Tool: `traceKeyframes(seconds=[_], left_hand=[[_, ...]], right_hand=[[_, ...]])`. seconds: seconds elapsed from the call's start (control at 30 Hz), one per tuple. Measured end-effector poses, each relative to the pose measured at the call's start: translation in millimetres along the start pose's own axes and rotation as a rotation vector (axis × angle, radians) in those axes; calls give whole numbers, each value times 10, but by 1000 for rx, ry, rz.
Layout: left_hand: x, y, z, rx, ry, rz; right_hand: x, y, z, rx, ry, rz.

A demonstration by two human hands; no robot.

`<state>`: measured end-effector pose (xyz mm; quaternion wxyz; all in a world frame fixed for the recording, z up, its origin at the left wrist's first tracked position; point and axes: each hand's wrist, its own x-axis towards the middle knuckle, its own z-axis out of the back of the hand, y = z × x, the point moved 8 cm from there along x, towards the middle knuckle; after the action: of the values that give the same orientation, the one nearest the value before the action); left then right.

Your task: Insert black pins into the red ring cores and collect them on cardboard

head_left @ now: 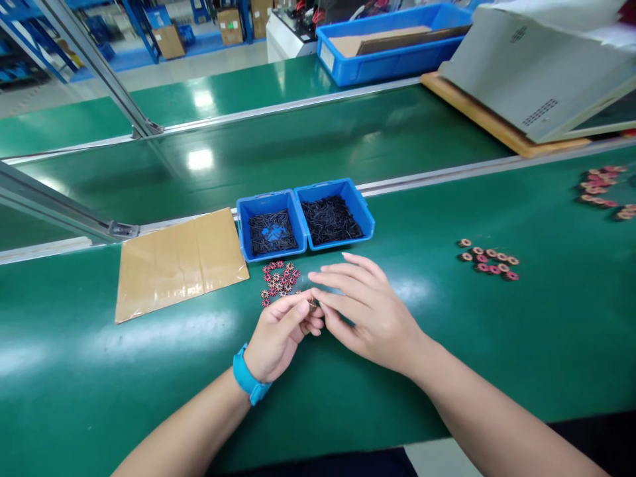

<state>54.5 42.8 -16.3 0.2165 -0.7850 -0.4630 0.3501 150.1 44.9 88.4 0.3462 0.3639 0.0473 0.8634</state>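
Observation:
My left hand [285,331], with a blue wrist strap [248,374], pinches a small copper-coloured ring-shaped coil [313,304] between thumb and fingers. Thumb and index finger of my right hand [375,315] come together at the coil's right side, while its other fingers stretch out. Whatever lies between those two fingertips is too small to make out. Just beyond my hands, a cluster of red and copper ring-shaped coils [281,281] lies on the green bench top [199,377]. Behind it stand a left blue bin [243,232] and a right blue bin [368,222], both holding thin black pieces.
A flat cardboard sheet [181,265] lies at the left. More coils [491,258] are to the right, with another group [601,185] at the far right. Across the back run a metal rail [427,179], a large blue tray [392,63] and a grey machine housing [536,73].

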Motion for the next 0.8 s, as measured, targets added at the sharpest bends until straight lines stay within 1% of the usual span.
traceKeyframes(seconds=[0.07, 0.13, 0.2, 0.23, 0.27, 0.3, 0.33, 0.37, 0.43, 0.47, 0.57, 0.67, 0.73, 0.8], left_hand=[[1, -20, 3, -7, -12, 0], [4, -42, -1, -5, -26, 2], [2, -70, -12, 12, -36, -2], [-5, -86, -15, 31, -42, -9], [-18, -99, -15, 63, -47, -15], [-38, -108, -13, 114, -50, -21], [-64, -111, -5, 190, -50, -25], [-96, -110, 6, 298, -47, -33], [-169, -104, 41, 598, -34, -75], [-207, -107, 59, 768, -33, -121], [-306, -151, 71, 1238, -63, -359], [-354, -228, 54, 1617, -175, -590], [-360, -307, 54, 1792, -279, -683], [-374, -405, 46, 1878, -367, -750]], right_hand=[[7, -73, 37, 79, 2, -30], [58, -264, 106, 122, -31, -106], [169, -546, 174, 40, -73, -207], [250, -690, 157, -56, -37, -245], [339, -828, 86, -167, 59, -267], [415, -972, -30, -278, 204, -290], [465, -1108, -168, -379, 374, -305], [491, -1222, -302, -452, 534, -309], [571, -1346, -430, -475, 614, -313], [594, -1377, -481, -477, 635, -313], [609, -1397, -561, -454, 643, -310], [583, -1396, -549, -406, 624, -308], [572, -1406, -503, -367, 597, -312], [570, -1420, -443, -334, 558, -320]])
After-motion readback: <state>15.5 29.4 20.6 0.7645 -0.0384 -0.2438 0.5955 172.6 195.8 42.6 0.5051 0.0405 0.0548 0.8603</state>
